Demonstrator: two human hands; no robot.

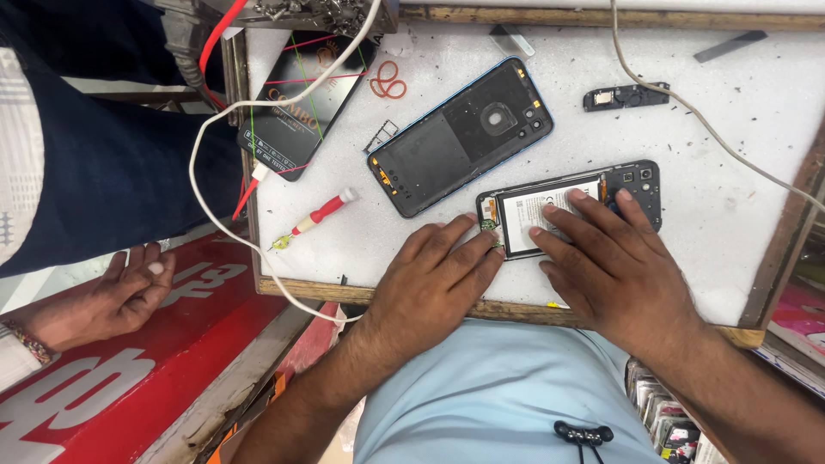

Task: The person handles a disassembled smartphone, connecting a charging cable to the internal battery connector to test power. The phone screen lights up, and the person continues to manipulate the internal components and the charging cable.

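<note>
So the worktop (739, 223) is a white, scuffed board with a worn wooden frame round it. Dead centre sits a blue-edged back cover (460, 136), inside up. At about 4 o'clock from it lies an opened phone (571, 209) with its white battery showing, both hands resting on it. A small black module (626, 96) is up at 2 o'clock. A red-and-white screwdriver (320, 213) lies at 8 o'clock, a SIM tray (381, 136) just left of the cover, red rubber bands (388, 82) at 11. A dark box (302, 105) hangs over the left edge, a white cable (225, 215) looping past it.
</note>
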